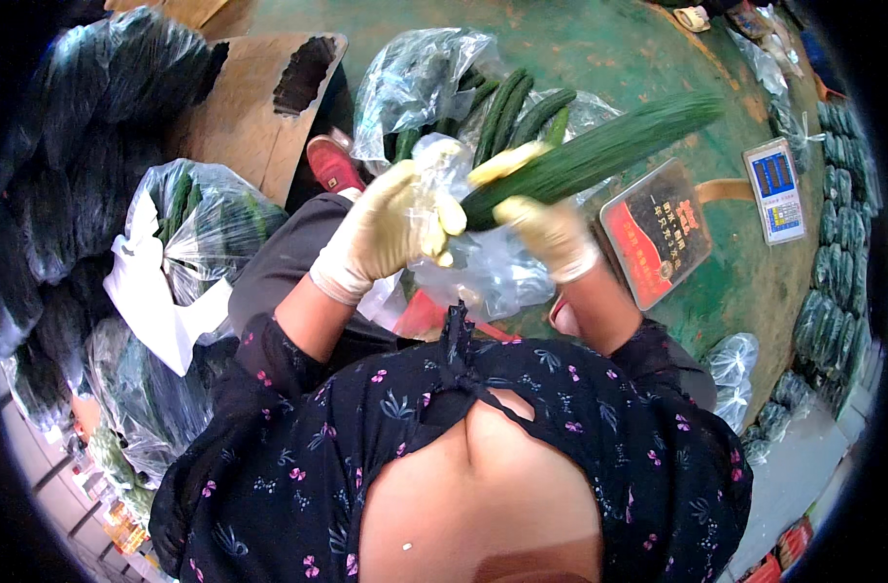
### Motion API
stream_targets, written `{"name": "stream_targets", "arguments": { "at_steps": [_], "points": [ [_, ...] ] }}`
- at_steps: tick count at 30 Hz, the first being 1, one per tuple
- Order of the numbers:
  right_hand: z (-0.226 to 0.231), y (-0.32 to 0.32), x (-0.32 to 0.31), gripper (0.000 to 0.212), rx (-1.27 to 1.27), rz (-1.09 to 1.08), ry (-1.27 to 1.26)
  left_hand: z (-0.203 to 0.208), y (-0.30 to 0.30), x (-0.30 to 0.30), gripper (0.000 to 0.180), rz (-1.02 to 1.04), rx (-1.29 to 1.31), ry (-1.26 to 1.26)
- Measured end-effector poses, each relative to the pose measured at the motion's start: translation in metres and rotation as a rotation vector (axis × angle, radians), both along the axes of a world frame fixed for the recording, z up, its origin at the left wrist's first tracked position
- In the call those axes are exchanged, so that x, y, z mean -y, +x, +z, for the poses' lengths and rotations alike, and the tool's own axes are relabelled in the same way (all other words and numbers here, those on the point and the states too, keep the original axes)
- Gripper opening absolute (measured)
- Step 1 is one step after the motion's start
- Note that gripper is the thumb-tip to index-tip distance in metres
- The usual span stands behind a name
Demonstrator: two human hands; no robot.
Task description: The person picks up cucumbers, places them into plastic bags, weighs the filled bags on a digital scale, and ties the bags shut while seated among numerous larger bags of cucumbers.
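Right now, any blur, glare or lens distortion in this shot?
Head view: right hand smeared, likely motion, while left hand looks crisper; head view: pale glints on the clear bag toward the top; head view: corners fall to black, and the bagged produce at right follows a curve along the fisheye rim.

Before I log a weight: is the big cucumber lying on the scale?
No, the right hand holds the big cucumber up in the air, off the scale.

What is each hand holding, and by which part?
Right hand: large cucumber, near its left end. Left hand: clear plastic bag, exact part unclear.
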State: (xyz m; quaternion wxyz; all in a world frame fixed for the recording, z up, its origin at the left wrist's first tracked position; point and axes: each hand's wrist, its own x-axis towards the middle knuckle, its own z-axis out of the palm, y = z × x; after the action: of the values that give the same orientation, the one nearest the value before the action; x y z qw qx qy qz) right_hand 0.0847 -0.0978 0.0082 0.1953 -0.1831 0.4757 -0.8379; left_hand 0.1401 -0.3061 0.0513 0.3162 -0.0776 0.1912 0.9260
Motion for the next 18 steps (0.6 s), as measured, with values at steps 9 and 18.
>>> {"name": "stream_targets", "arguments": {
  "at_steps": [9, 18],
  "points": [
    [-0.236, 0.109, -0.059, 0.04, -0.269, 0.069, 1.225, 0.019, -0.002, 0.03, 0.075, 0.223, -0.132, -0.092],
    [-0.071, -0.11, -0.059, 0.031, 0.396, 0.667, 0.207, 0.008, 0.019, -0.014, 0.069, -0.16, 0.077, -0.403]
  ]
}}
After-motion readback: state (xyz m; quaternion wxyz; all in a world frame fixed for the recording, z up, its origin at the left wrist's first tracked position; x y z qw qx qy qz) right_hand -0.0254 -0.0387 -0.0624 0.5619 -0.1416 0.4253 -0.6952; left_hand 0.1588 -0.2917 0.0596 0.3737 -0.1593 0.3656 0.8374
